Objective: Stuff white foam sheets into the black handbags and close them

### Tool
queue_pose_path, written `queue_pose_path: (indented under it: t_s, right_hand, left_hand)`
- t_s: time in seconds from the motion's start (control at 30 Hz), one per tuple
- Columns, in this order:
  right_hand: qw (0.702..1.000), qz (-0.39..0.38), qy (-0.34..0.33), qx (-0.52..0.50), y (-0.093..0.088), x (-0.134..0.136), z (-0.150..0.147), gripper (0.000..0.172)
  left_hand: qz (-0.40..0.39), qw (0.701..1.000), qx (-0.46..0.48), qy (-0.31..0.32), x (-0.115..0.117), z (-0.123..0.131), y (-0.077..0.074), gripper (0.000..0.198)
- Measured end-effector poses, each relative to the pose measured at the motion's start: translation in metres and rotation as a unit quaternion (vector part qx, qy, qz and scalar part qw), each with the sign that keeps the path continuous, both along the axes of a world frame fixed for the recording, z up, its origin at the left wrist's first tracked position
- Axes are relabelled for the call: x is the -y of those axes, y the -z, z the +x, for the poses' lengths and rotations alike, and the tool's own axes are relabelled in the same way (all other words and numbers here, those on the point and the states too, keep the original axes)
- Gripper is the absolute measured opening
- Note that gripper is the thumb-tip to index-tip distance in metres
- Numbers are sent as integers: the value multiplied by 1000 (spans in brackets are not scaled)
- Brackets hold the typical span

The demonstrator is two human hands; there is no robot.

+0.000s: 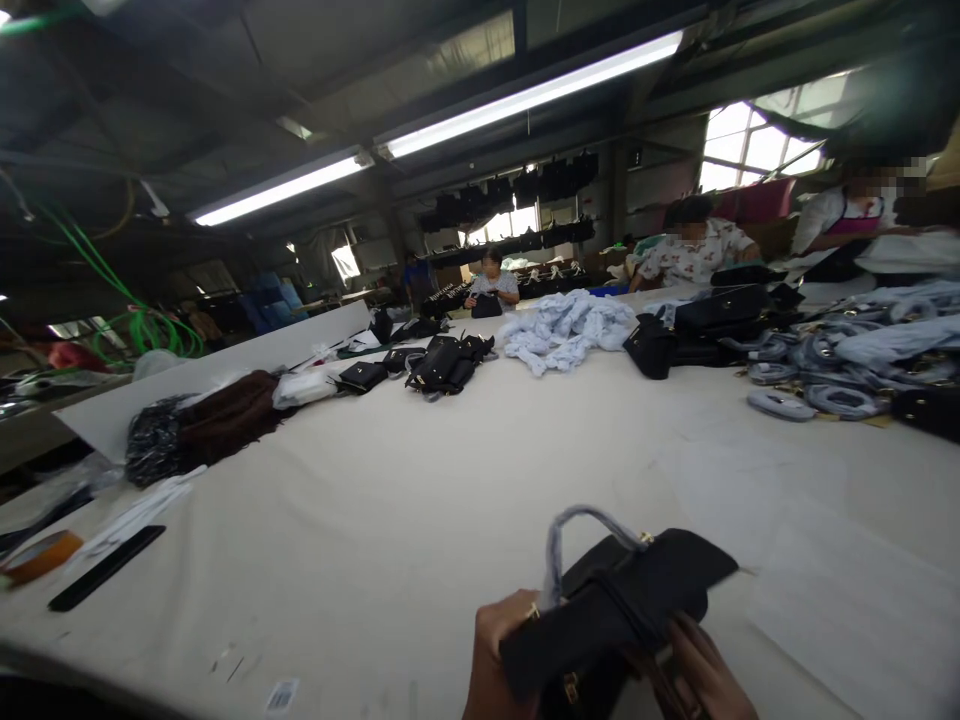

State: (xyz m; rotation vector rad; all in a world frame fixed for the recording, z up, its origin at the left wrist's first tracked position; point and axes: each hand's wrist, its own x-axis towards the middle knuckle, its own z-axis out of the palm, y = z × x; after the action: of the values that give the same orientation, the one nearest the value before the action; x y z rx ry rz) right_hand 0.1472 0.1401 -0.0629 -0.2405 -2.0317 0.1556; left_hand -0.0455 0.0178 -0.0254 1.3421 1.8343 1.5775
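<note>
A black handbag (611, 595) is held tilted above the near part of the table. Its top handle (581, 515) is wrapped in pale grey-blue film and arches up, with gold-coloured hardware at its ends. My left hand (495, 650) grips the bag's left end, its fingers partly hidden behind the bag. At the lower right side my right hand (701, 665) is closed on the bag's edge, slightly blurred, with fingertips near a gold-coloured fitting. The bag's underside is mostly hidden.
Black bags (446, 365), pale blue wrapping (566, 330) and film-wrapped straps (817, 365) lie across the white table (360, 520). Orange tape (41, 558) and a black strip (107, 568) are at left, white sheets (862, 590) at right. Several people (694, 250) sit beyond.
</note>
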Motion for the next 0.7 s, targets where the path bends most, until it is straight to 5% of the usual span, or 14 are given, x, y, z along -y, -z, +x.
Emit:
queue_pose_path:
  t_s: [0.13, 0.37, 0.53, 0.7]
  right_hand:
    - [995, -78, -16, 61, -18, 10, 7, 29]
    - [981, -189, 43, 27, -14, 35, 20, 21]
    - [975, -214, -7, 64, -33, 48, 8, 21]
    - [968, -228, 46, 93, -46, 57, -2, 2]
  left_hand:
    - [-61, 954, 202, -213, -4, 14, -6, 58]
    - [-84, 948, 222, -213, -8, 20, -14, 60]
    - [-79, 953, 196, -217, -14, 38, -17, 50]
    - [-86, 930, 223, -279, -20, 59, -21, 53]
